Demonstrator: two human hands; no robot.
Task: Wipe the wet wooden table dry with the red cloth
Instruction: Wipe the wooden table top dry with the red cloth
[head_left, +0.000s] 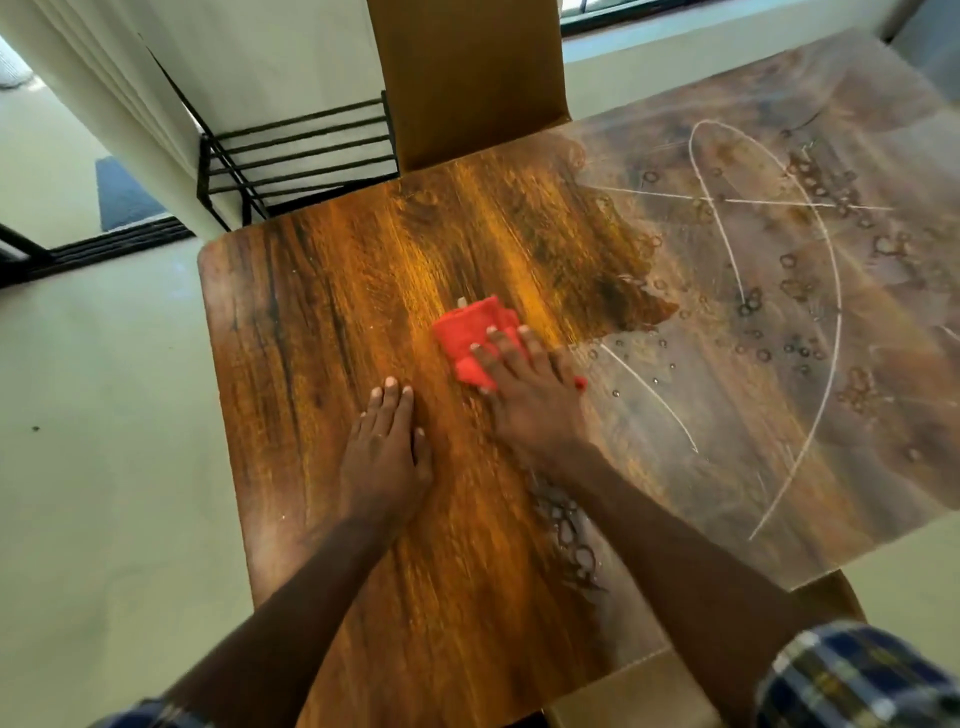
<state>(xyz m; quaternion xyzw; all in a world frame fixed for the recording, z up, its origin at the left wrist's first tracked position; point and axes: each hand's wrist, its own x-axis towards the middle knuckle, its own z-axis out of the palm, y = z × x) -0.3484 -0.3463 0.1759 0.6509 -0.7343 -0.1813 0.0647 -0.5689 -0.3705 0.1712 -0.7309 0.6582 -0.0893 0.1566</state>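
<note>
A folded red cloth (470, 330) lies near the middle of the wooden table (322, 322). My right hand (524, 395) presses flat on the cloth's near right part, fingers spread over it. My left hand (387, 447) rests palm down on bare wood just to the left, holding nothing. The right half of the table (779, 322) is wet, with a sheen, droplets and pale streaks. A small patch of droplets (569, 540) sits on the near side by my right forearm.
A tan chair back (467, 78) stands at the table's far edge, and another chair (623, 691) is at the near edge. A black metal rack (291, 156) and pale curtains (119, 104) are at the far left. Pale floor (104, 415) lies left of the table.
</note>
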